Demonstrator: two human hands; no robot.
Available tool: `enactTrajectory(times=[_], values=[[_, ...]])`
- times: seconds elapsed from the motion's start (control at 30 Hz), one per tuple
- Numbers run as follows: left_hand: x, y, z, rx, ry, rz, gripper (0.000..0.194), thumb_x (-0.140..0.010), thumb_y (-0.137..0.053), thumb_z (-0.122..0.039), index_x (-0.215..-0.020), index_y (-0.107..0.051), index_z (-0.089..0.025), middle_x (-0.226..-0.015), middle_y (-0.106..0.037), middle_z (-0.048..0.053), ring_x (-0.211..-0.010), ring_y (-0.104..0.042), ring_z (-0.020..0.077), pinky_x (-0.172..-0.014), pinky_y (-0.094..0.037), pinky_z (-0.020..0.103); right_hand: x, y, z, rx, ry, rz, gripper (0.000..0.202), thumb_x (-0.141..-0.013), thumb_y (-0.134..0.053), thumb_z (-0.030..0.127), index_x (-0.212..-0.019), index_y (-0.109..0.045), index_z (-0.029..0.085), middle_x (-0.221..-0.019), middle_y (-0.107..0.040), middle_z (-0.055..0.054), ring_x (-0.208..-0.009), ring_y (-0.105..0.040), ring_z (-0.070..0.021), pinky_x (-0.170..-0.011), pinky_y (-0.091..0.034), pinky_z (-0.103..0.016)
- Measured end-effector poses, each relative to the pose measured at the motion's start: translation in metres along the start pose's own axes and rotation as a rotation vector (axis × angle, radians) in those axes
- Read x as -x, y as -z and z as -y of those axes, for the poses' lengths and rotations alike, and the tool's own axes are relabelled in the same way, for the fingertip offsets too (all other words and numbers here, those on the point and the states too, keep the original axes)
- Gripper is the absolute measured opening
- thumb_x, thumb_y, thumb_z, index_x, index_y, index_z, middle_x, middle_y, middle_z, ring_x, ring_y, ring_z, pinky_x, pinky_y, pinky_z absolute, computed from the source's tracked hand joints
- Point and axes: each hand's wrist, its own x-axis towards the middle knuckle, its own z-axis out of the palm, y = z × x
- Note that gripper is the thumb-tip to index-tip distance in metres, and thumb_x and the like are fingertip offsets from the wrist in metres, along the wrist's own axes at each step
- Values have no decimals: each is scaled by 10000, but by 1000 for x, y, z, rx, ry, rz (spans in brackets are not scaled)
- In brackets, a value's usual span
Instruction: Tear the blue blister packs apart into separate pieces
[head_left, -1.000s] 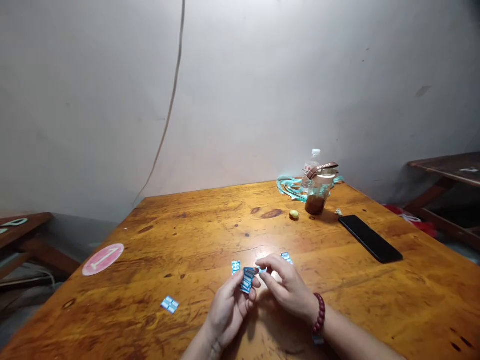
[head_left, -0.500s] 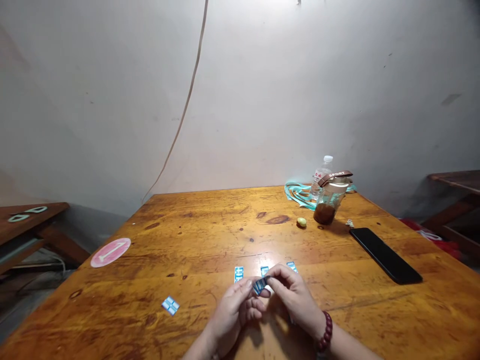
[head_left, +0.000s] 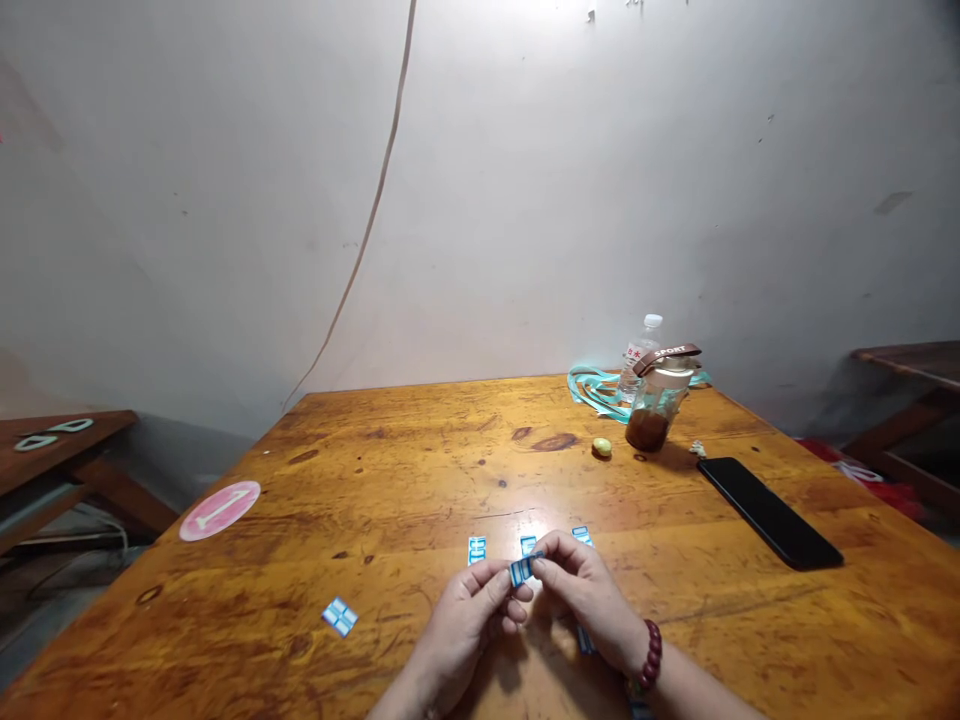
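Observation:
Between my hands is a small blue-and-white patterned piece [head_left: 521,571]. My left hand [head_left: 474,612] pinches its left end with thumb and finger. On its right end, the thumb and finger of my right hand [head_left: 585,590] are closed; a dark red bead bracelet circles that wrist. Similar blue-and-white pieces lie on the table just beyond the hands: one at the left [head_left: 477,549], one in the middle [head_left: 528,545] and one at the right [head_left: 582,536]. Another piece [head_left: 585,640] shows partly beneath my right hand. A separate one [head_left: 340,617] lies farther left.
On the wooden table [head_left: 405,450] a black phone [head_left: 769,512] lies at the right. Behind it stand a brown-strapped cup [head_left: 652,410] and a clear bottle [head_left: 631,360] by a turquoise strap [head_left: 589,388]. A small yellowish object [head_left: 601,448] sits near the cup. A pink round sticker [head_left: 220,511] is at the left.
The held piece has turned slightly and shows more of its patterned face. My fingers have shifted a little around it. More of the piece beneath my right hand now shows.

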Motion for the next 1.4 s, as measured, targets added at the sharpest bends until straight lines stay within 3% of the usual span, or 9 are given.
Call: enactTrajectory(times=[0.27,0.43,0.63,0.73,0.93,1.03,1.17,1.4], values=[[0,2,1,57,32,13,251,-767,-506,-354,-863,-577,-132,-790,-589,56,-598,-562,91,-521,-418,171,2,0,-6,166,91,25,115,-757,-521,247,-686,-540,159,-671,-550,9,-657,-506,-115,-631,-400,-227],[-1,3,4,48,57,24,237,-767,-510,-342,-797,-555,-111,-692,-593,43,-517,-534,58,-454,-376,129,4,-2,-9,213,94,66,124,-768,-500,252,-696,-530,157,-651,-536,13,-625,-493,-105,-595,-396,-216],[-3,4,7,24,88,21,254,-767,-502,-363,-786,-531,-110,-626,-593,36,-436,-493,39,-406,-340,118,5,-3,-8,268,131,69,119,-764,-495,214,-874,-530,186,-657,-491,30,-608,-454,-92,-584,-382,-207],[-3,3,7,-44,70,26,269,-766,-492,-381,-771,-532,-115,-650,-599,40,-450,-495,49,-418,-344,135,6,-4,-7,245,112,107,86,-782,-466,228,-798,-535,178,-650,-502,22,-605,-466,-94,-581,-391,-208],[0,1,4,-375,-99,25,246,-732,-540,-371,-751,-565,-127,-614,-565,4,-512,-501,74,-474,-361,164,5,-3,-5,267,105,97,103,-781,-465,234,-752,-537,166,-669,-506,17,-627,-471,-97,-590,-385,-206],[-1,1,4,-302,-19,23,249,-743,-523,-375,-733,-543,-128,-553,-531,-15,-423,-443,50,-424,-326,160,7,-2,-1,274,92,144,83,-774,-473,219,-810,-536,178,-690,-507,21,-639,-468,-94,-604,-383,-206],[-2,2,5,-137,16,53,230,-755,-522,-344,-740,-537,-115,-536,-503,-24,-398,-396,25,-411,-298,144,9,0,5,243,27,247,243,-730,-516,174,-968,-482,208,-749,-521,22,-679,-483,-100,-622,-393,-207],[-2,2,6,-144,18,52,233,-754,-527,-342,-763,-552,-110,-564,-522,-14,-416,-417,27,-422,-319,141,6,2,-1,291,78,205,169,-745,-506,196,-914,-520,191,-732,-514,16,-682,-476,-103,-629,-386,-215]])
